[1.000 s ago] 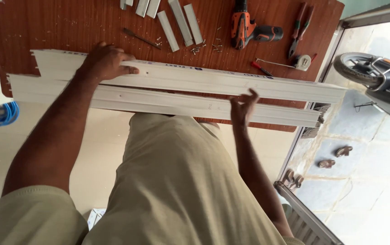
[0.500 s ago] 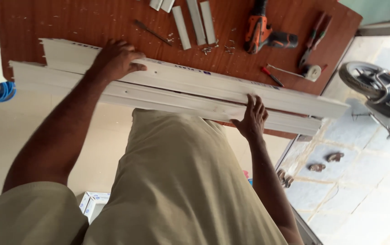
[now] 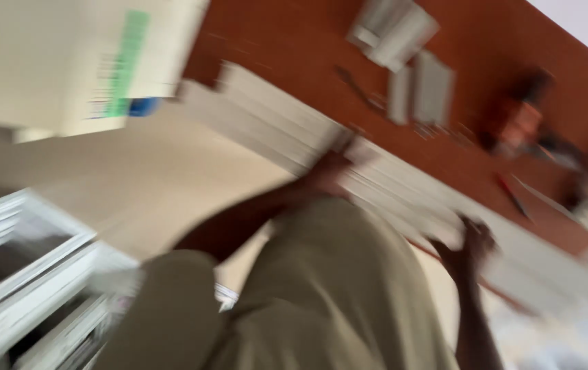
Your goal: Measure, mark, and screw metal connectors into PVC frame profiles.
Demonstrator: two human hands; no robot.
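Frame blurred: I see left hand [image 3: 331,175] and right hand [image 3: 468,243] on the long white profile strips [image 3: 273,127] lying along the brown table [image 3: 294,48] edge, grip unreadable; likely light, stiff, whippy, so hold well apart.

View swings hard and blurs; I see the brown table [image 3: 294,48] now running diagonally instead of level. The long white strips [image 3: 273,123] tilt with it, their near end lower left. My left hand [image 3: 328,171] sits at the strips' near edge, no longer flat on top. My right hand [image 3: 468,240] grips lower right. White frames [image 3: 27,240] enter bottom left; the scooter drops out.
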